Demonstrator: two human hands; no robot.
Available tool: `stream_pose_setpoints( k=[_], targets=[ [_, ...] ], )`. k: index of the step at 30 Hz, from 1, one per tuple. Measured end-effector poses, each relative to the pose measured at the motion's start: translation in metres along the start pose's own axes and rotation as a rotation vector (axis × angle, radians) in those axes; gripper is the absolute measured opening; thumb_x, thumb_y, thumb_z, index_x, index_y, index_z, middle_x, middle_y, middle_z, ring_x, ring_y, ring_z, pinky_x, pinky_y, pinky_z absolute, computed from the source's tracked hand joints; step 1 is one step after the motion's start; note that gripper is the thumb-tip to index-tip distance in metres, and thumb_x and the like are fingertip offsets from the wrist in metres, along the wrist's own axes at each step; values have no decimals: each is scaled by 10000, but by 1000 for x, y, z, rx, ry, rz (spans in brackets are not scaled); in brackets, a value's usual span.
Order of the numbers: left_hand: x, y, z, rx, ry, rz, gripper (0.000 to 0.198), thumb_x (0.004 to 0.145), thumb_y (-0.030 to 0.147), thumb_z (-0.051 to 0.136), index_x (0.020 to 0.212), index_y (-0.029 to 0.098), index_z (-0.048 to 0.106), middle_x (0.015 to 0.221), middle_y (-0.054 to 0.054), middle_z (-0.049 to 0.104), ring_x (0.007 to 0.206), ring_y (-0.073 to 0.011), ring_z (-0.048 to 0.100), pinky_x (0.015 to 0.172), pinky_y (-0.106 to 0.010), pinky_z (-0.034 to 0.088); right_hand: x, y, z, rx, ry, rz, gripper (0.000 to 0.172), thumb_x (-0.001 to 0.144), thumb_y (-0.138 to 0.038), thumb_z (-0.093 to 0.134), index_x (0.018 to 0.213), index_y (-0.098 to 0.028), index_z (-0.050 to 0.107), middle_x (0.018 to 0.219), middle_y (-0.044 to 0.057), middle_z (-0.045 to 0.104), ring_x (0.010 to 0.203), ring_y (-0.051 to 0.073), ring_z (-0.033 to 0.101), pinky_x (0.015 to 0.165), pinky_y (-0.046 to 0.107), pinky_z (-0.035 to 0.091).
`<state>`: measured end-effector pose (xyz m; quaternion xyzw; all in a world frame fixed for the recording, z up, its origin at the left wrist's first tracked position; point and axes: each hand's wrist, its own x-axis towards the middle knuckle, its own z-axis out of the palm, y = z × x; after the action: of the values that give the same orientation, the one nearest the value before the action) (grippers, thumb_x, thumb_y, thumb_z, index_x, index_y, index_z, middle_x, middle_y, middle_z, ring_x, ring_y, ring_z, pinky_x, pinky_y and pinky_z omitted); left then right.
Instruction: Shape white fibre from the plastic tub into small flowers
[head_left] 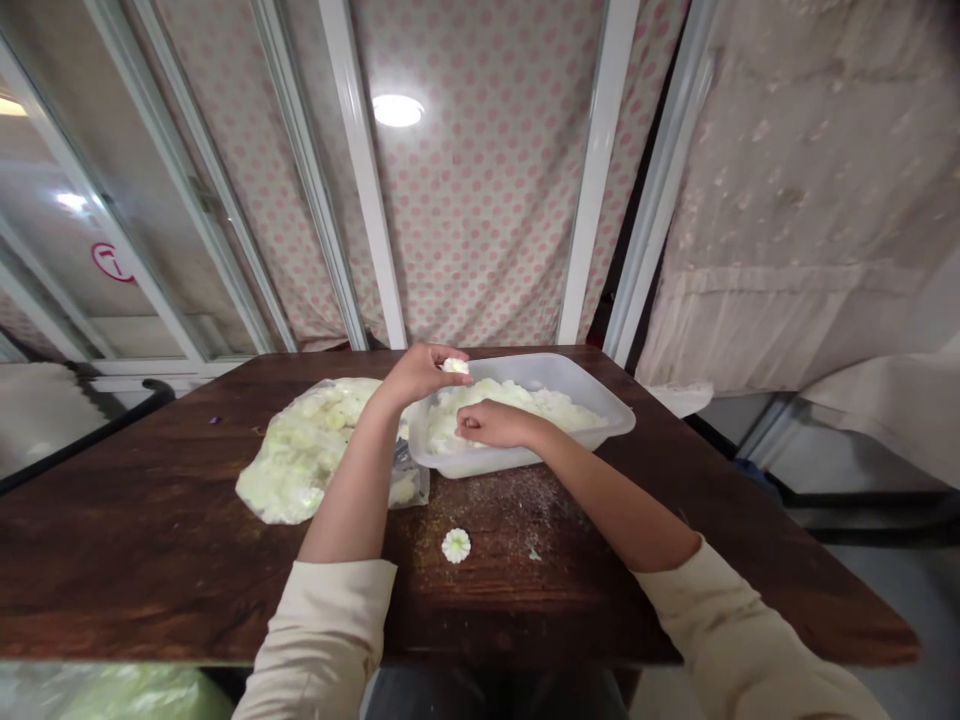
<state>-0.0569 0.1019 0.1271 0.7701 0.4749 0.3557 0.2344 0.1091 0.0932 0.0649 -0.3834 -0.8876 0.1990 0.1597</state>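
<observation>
Between the thumb and fingers of my left hand (pixel 424 375) is a small white artificial flower (pixel 455 367), held over the left rim of a translucent plastic tub (pixel 600 375). Many pale white-green flower pieces (pixel 555 405) fill the tub. My right hand (pixel 495 423) is just above these pieces with its fingers curled together; whatever they pinch is hidden. A single white flower with a green centre (pixel 456 545) lies on the table in front of the tub.
On the left, a clear plastic bag (pixel 304 450) full of pale pieces rests on the dark wooden table (pixel 150 520). A smaller clear bag (pixel 409 480) lies by the tub. Glittery specks are scattered near the front. Framed glass panels and a dotted curtain (pixel 480 200) stand behind.
</observation>
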Motion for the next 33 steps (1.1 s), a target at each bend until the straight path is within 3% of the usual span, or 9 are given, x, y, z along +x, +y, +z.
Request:
stream_pose_setpoints(
  k=[5,9,11,15,17,20,26,30,33],
  targets=[
    [7,-4,14,-44,4,53,445,593,373,694,968,136,666,706,5,605,582,-84,468,554,-212,367,8,13,2,92,340,31,208,822,-264,376,670,-167,482,615,-14,503,563,100,455,543,226,317],
    [11,-6,27,24,62,96,412,616,322,687,986,141,662,763,-21,642,665,-123,542,614,-223,409,17,22,6,297,495,90,131,810,-291,393,769,-183,455,599,-25,488,554,111,483,521,217,363],
    [12,-8,37,91,93,86,385,627,301,684,980,149,664,783,-34,651,683,-145,567,632,-236,425,21,26,8,413,499,128,76,774,-221,409,837,-189,439,606,-34,488,546,110,496,508,211,389],
    [16,-16,58,177,88,71,370,661,238,659,1017,138,646,836,-66,659,596,-140,584,607,-249,441,23,32,10,434,462,209,351,668,-89,432,1006,-185,428,658,-25,532,567,119,520,511,211,415],
    [17,-21,65,173,59,66,380,686,211,630,1057,131,623,812,-65,663,512,-122,565,568,-246,437,22,34,10,354,470,223,379,669,-97,451,1041,-171,440,692,-4,556,590,131,532,530,223,421],
    [18,-28,70,138,32,45,405,713,207,599,1108,120,587,818,-73,668,447,-106,541,515,-238,425,22,32,9,333,493,231,335,690,-124,474,1022,-164,477,720,14,570,611,139,549,543,229,424],
    [20,-31,70,188,105,86,376,688,139,589,1063,113,596,814,-71,662,506,-97,549,577,-229,445,23,23,-1,795,429,334,182,807,-184,416,969,-164,498,604,-5,560,512,118,572,491,209,415],
    [19,-30,72,12,53,139,314,712,161,547,1021,124,590,734,-30,622,497,-85,535,473,-194,425,18,22,-7,896,551,273,107,783,-221,515,872,-167,489,586,-25,548,493,94,549,480,193,403],
    [18,-28,73,-146,-24,211,374,711,197,559,1077,121,552,807,-48,617,594,-96,561,485,-187,448,16,26,-8,944,643,208,160,720,-240,589,776,-171,455,607,-37,545,503,73,515,487,184,396]
  ],
)
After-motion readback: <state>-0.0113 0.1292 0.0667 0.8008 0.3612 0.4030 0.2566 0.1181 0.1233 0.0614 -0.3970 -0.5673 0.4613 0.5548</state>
